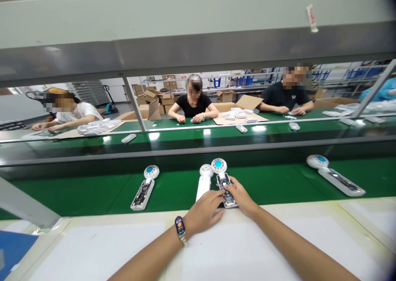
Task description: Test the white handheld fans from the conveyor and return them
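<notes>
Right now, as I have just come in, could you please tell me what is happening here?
The person's right hand holds an open fan-like device on the green surface, with the left hand at its edge. A white device lies beside it, partly hidden. A second open device lies to the left, a third open device to the right. Across, co-workers handle pieces too small to identify.

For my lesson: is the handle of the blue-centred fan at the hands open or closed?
Apparently open: dark inner parts of the handheld fan are visible.

Green belt (278,184), white fan (223,179), seemingly black circuitry (229,199)
</notes>
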Tool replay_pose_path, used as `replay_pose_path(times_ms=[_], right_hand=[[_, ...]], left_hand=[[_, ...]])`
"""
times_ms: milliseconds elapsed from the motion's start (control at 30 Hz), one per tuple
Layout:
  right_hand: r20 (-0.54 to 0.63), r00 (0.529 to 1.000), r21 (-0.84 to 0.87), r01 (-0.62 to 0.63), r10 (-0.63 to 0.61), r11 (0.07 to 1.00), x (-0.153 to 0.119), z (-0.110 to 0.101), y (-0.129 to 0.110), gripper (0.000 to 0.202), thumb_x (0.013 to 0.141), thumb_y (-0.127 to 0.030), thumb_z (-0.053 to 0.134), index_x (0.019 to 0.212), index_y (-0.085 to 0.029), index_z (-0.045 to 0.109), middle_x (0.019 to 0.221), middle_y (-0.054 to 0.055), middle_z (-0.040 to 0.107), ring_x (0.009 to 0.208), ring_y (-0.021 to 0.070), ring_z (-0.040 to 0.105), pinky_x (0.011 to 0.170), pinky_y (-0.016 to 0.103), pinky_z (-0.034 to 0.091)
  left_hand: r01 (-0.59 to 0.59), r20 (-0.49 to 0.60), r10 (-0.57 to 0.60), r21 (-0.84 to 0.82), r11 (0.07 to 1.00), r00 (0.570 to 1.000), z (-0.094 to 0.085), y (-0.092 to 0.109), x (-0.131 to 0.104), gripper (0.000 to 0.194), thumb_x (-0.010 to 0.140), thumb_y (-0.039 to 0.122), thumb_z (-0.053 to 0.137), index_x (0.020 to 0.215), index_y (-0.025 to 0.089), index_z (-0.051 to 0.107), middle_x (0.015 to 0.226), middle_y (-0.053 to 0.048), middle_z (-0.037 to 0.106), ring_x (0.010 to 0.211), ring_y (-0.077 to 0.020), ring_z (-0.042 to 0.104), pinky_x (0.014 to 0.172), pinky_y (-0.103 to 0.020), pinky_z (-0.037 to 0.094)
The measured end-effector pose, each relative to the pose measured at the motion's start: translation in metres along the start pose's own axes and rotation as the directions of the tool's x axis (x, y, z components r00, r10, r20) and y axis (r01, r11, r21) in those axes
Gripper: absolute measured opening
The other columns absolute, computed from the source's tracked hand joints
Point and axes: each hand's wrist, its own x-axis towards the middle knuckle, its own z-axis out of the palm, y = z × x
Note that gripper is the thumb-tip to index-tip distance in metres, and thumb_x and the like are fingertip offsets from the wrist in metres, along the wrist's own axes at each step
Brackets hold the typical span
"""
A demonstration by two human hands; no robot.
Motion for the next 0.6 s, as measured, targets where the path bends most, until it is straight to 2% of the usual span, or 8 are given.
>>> replay_pose_path(times_ms=[67, 133, 200, 267, 367, 500, 600], right_hand=[[0.011, 1.000, 0.004, 0.002, -0.002, 1.000, 0.000, 0.001, 0.000, 0.040, 0.066, -0.031, 0.065, 0.102, -0.022, 0.049, 0.086, 0.003, 0.068, 0.075, 0.0200, 0.064, 0.066, 0.031, 0.050], [0.023, 1.000, 0.010, -0.012, 0.012, 1.000, 0.000, 0.001, 0.000, 0.043, 0.066, -0.031, 0.065, 0.104, -0.023, 0.046, 0.082, 0.002, 0.068, 0.071, 0.0200, 0.065, 0.064, 0.032, 0.051], [0.035, 0.999, 0.029, -0.032, 0.031, 0.999, 0.000, 0.001, 0.001, 0.044, 0.066, -0.030, 0.063, 0.105, -0.024, 0.044, 0.082, 0.001, 0.067, 0.063, 0.0188, 0.065, 0.059, 0.032, 0.051], [0.042, 0.998, 0.053, -0.049, 0.047, 0.997, 0.001, 0.001, 0.002, 0.044, 0.066, -0.029, 0.062, 0.105, -0.024, 0.042, 0.086, 0.001, 0.067, 0.059, 0.0177, 0.065, 0.057, 0.033, 0.052], [0.043, 0.998, 0.065, -0.047, 0.044, 0.997, 0.001, 0.000, 0.002, 0.041, 0.067, -0.026, 0.060, 0.103, -0.024, 0.043, 0.090, 0.002, 0.067, 0.060, 0.0171, 0.066, 0.059, 0.033, 0.052], [0.060, 0.997, 0.043, -0.047, 0.045, 0.998, 0.002, 0.000, 0.002, 0.039, 0.067, -0.025, 0.058, 0.103, -0.023, 0.044, 0.094, 0.003, 0.066, 0.062, 0.0171, 0.066, 0.058, 0.032, 0.052], [0.057, 0.998, 0.027, -0.042, 0.040, 0.999, 0.003, -0.002, 0.005, 0.040, 0.067, -0.025, 0.057, 0.104, -0.023, 0.043, 0.095, 0.004, 0.065, 0.062, 0.0173, 0.066, 0.057, 0.032, 0.052]], left_hand=[[-0.024, -0.027, 0.024, 0.007, 1.000, 0.999, 0.002, -0.001, 0.000, 0.028, 0.085, 0.021, 0.045, 0.112, 0.016, 0.051, 0.123, -0.012, 0.051, 0.114, -0.0229, 0.046, 0.100, -0.041, 0.037], [0.005, -0.089, -0.002, 0.030, 1.000, 0.996, 0.005, -0.004, 0.000, 0.027, 0.084, 0.019, 0.044, 0.110, 0.017, 0.051, 0.121, -0.012, 0.052, 0.115, -0.0237, 0.045, 0.101, -0.043, 0.035], [0.117, -0.190, -0.101, 0.075, 0.990, 0.977, 0.009, -0.009, -0.001, 0.027, 0.083, 0.017, 0.044, 0.109, 0.017, 0.051, 0.121, -0.014, 0.050, 0.117, -0.0252, 0.043, 0.101, -0.045, 0.035], [0.264, -0.281, -0.218, 0.135, 0.955, 0.935, 0.012, -0.016, -0.003, 0.032, 0.080, 0.013, 0.044, 0.111, 0.015, 0.048, 0.123, -0.016, 0.047, 0.117, -0.0278, 0.042, 0.098, -0.047, 0.036], [0.413, -0.351, -0.324, 0.213, 0.886, 0.878, 0.016, -0.024, -0.005, 0.043, 0.074, 0.004, 0.043, 0.116, 0.012, 0.043, 0.125, -0.019, 0.043, 0.118, -0.0311, 0.040, 0.095, -0.051, 0.038], [0.435, -0.416, -0.319, 0.223, 0.872, 0.852, 0.013, -0.029, -0.009, 0.056, 0.066, -0.008, 0.035, 0.117, 0.014, 0.041, 0.134, -0.018, 0.032, 0.126, -0.0300, 0.030, 0.098, -0.049, 0.036], [0.420, -0.434, -0.312, 0.176, 0.890, 0.845, 0.007, -0.032, -0.010, 0.057, 0.063, -0.010, 0.036, 0.113, 0.017, 0.045, 0.140, -0.014, 0.026, 0.128, -0.0292, 0.029, 0.097, -0.047, 0.037]])
